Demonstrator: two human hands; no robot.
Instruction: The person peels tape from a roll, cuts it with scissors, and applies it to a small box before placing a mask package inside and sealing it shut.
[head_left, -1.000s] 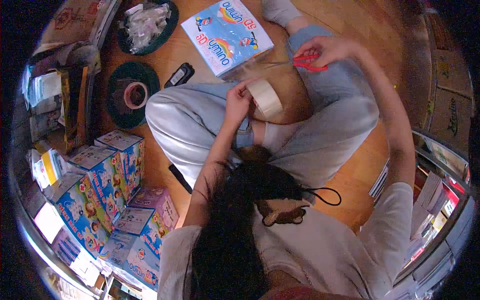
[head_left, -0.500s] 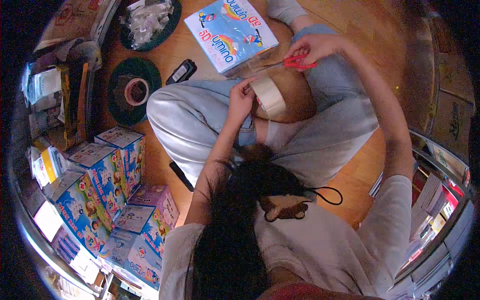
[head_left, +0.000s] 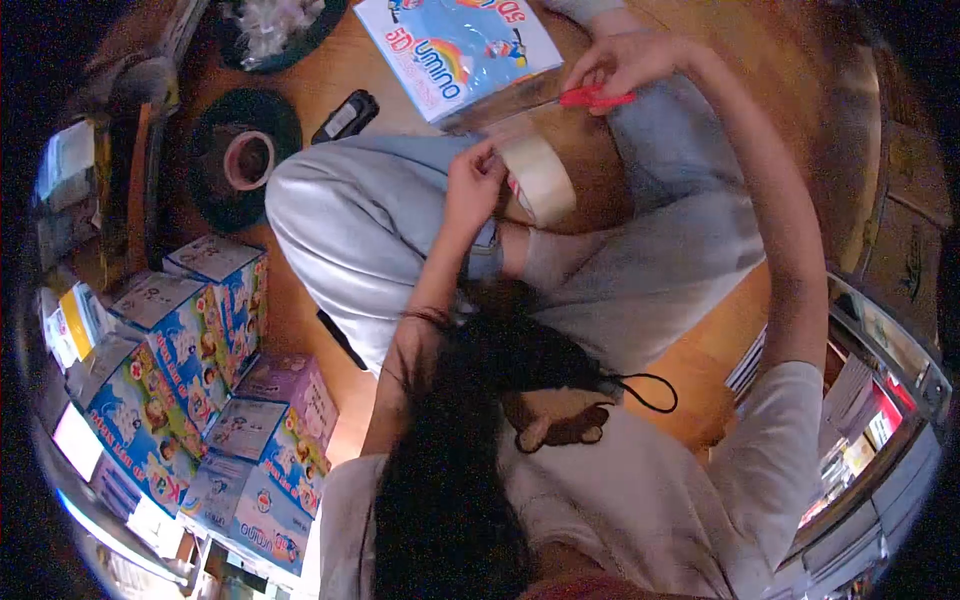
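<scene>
A wide roll of pale packing tape (head_left: 540,180) is upright above my crossed legs. My left hand (head_left: 474,185) is closed at its left edge, with the fingertips bent against the roll. Up and to the right, my right hand (head_left: 625,68) grips scissors by their red handles (head_left: 596,96). The blades point left toward the lower edge of a blue and white printed box (head_left: 465,60) and hardly show. That box lies on the floor in front of my legs, with a shiny clear surface on its top.
Several printed boxes (head_left: 150,420) are stacked at the left. A dark green round tray (head_left: 205,185) bears another tape roll (head_left: 248,160); a second tray holds crumpled clear plastic (head_left: 270,30). A black device (head_left: 346,117) lies near my knee. Shelves line the right side.
The view has shifted, so most things appear farther left and higher. My right hand has drawn up slightly with the scissors. My left hand stays at the tape roll.
</scene>
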